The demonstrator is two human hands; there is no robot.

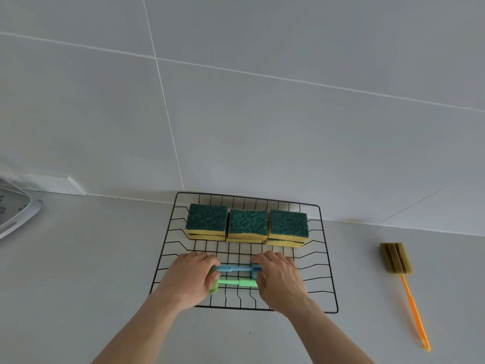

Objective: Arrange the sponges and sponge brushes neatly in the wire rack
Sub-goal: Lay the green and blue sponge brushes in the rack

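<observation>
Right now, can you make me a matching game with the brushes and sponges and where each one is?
Things:
1. blue brush
2. green brush
3. orange brush
4. sponges

Places:
A. on the counter, outside the wire rack, to its right
B. stacked in three piles along the back of the rack
C. in the rack, nearest the front edge, between the hands
D. in the rack, held at both ends by the left hand and right hand, just behind another brush

Pairs: 1-D, 2-C, 3-A, 4-B
</observation>
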